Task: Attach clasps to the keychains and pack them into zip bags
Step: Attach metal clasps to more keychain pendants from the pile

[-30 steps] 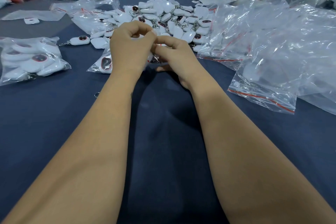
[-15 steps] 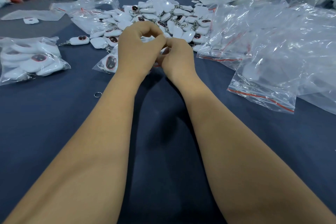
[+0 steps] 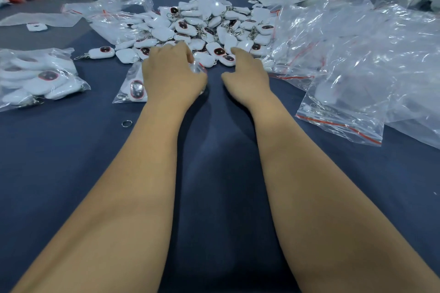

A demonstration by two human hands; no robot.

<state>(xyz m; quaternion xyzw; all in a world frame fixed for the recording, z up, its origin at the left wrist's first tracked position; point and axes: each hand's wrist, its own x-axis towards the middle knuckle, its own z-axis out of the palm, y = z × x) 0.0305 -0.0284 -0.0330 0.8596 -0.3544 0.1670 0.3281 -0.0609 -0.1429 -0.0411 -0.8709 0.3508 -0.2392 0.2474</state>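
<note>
your left hand (image 3: pixel 172 76) presses a small bag (image 3: pixel 133 85) at frame center, fingers loose; your right hand (image 3: pixel 247 76), fingers relaxed, reaches the keychain pile (image 3: pixel 209 28).

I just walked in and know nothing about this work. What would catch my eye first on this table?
A heap of white plastic keychains with dark red-rimmed faces fills the far middle of the dark blue table. Crumpled clear zip bags with red seal strips pile up on the right. The left hand and right hand reach towards the heap's near edge.
</note>
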